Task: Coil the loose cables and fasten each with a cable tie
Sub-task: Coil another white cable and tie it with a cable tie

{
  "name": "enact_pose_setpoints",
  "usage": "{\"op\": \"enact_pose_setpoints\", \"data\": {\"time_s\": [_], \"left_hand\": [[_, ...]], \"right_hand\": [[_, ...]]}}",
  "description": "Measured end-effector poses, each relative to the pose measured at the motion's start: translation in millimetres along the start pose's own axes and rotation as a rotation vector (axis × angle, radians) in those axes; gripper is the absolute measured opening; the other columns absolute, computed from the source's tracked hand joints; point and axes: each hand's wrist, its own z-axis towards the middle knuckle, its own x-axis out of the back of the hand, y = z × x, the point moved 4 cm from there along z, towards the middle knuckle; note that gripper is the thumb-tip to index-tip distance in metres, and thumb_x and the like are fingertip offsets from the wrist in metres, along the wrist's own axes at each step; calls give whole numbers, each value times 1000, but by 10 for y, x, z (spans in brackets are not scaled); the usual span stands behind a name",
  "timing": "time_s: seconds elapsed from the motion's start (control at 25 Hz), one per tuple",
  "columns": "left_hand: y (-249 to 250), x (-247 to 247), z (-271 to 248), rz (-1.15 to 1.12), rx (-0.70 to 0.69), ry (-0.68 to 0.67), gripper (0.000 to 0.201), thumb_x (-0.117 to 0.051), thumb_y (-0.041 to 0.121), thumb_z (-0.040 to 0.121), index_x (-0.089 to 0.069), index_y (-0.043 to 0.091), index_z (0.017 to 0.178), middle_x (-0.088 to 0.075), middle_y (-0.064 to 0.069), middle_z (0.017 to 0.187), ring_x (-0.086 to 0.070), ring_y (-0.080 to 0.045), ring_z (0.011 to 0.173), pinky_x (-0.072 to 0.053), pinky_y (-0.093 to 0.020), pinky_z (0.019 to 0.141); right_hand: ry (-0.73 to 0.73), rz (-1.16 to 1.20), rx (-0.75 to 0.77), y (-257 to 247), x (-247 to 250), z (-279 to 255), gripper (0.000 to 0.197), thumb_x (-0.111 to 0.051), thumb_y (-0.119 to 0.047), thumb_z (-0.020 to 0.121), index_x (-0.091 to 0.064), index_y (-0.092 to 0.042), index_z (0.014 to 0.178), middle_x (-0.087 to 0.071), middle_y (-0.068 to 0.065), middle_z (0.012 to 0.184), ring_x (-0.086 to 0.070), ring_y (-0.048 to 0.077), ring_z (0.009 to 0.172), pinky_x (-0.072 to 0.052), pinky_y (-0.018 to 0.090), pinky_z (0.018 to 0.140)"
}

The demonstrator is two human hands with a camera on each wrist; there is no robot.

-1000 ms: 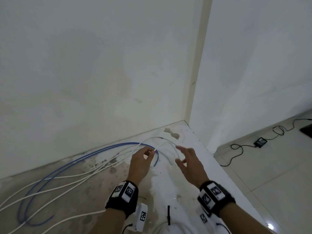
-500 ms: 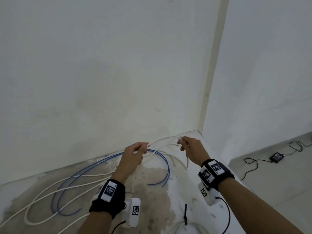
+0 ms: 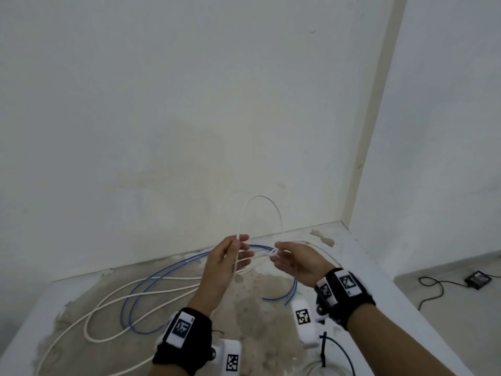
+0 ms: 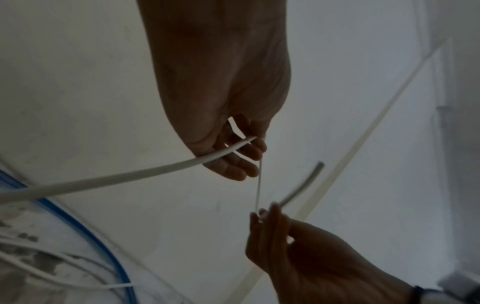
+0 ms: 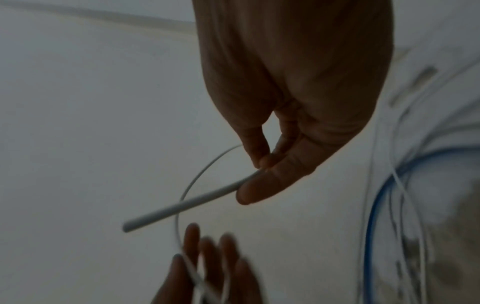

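Note:
A white cable (image 3: 259,197) arches up in a single loop between my two hands, above a stained ledge (image 3: 271,308) in a wall corner. My left hand (image 3: 240,244) pinches one side of the loop between thumb and fingers; its long tail (image 4: 124,178) runs down to the ledge. My right hand (image 3: 276,252) pinches the other side near the cable's free end (image 5: 179,207), which sticks out past the fingertips. More white cable (image 3: 113,302) and a blue cable (image 3: 168,275) lie in loose loops on the ledge. A black cable tie (image 3: 323,348) lies at the near right.
White walls close the ledge in at the back and on the right. A thin coil (image 3: 320,369) lies by the tie at the bottom edge. On the lower floor to the right sits a black adapter (image 3: 478,279) with its cord.
My right hand, open a second ago, has taken hold of the cable's end. Both hands have lifted and drawn closer, raising the white cable into an upright loop.

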Motion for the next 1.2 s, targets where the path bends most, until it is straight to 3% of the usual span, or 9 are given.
{"op": "enact_pose_setpoints", "data": {"time_s": [0.16,0.36,0.48,0.6,0.76,0.88,1.0,1.08,1.2], "left_hand": [[152,-53,-72,-58,-97,-26,27,-43,13,102,-65,4,114,-73,-16,106,-69,-25,105,-52,-30,95],[292,12,-134,111,-222,-7,22,-47,18,101,-67,9,103,-74,-3,95,-68,-16,97,-52,-25,91],[388,108,-67,57,-141,127,27,-43,24,103,-59,9,87,-63,4,77,-60,-12,75,-52,-28,75],[514,196,35,-232,-14,190,26,-36,20,105,-54,8,90,-48,1,68,-47,-10,48,-48,-26,52],[710,452,80,-174,54,160,23,-34,16,105,-52,8,94,-43,1,69,-31,-4,39,-31,-18,40],[934,846,103,-69,164,168,21,-32,14,104,-51,8,96,-37,5,54,-25,-3,36,-22,-16,36],[1180,1299,64,-14,267,185,27,-31,17,104,-54,7,95,-31,9,47,-23,-3,34,-21,-16,35],[1340,1521,1,10,287,204,31,-32,21,105,-54,9,85,-31,9,46,-25,-4,35,-23,-16,35],[1499,1717,-92,46,272,254,36,-34,24,104,-46,15,72,-29,7,48,-25,-6,35,-24,-17,36]], "right_hand": [[-49,172,-99,190,-404,-40,17,-60,-3,93,-62,0,77,-62,8,62,-69,16,51,-57,23,46],[-122,97,-58,275,-690,-184,10,-66,-16,91,-67,-9,84,-62,2,63,-67,13,56,-54,21,51],[-246,-217,69,357,-840,-267,32,-68,-45,88,-74,-17,101,-69,1,87,-66,17,82,-52,29,72],[-511,-361,138,580,-1036,-335,41,-48,-41,96,-68,-16,121,-69,1,110,-60,18,105,-42,36,93],[-668,-815,304,690,-1041,-464,19,-51,-28,101,-66,-17,96,-59,-9,76,-64,15,80,-46,31,87],[-641,-1132,416,487,-772,-388,24,-48,-30,105,-66,-23,92,-59,-12,84,-58,4,73,-48,20,76],[-519,-1408,480,147,-461,-188,26,-48,-31,104,-65,-22,87,-59,0,86,-55,12,77,-49,35,77],[-425,-1444,518,-157,-365,-109,28,-48,-30,104,-62,-21,82,-57,-1,81,-53,14,77,-46,35,75],[-328,-1387,563,-621,-354,-40,30,-46,-29,105,-63,-22,81,-64,-5,88,-56,16,82,-45,22,74]]}}
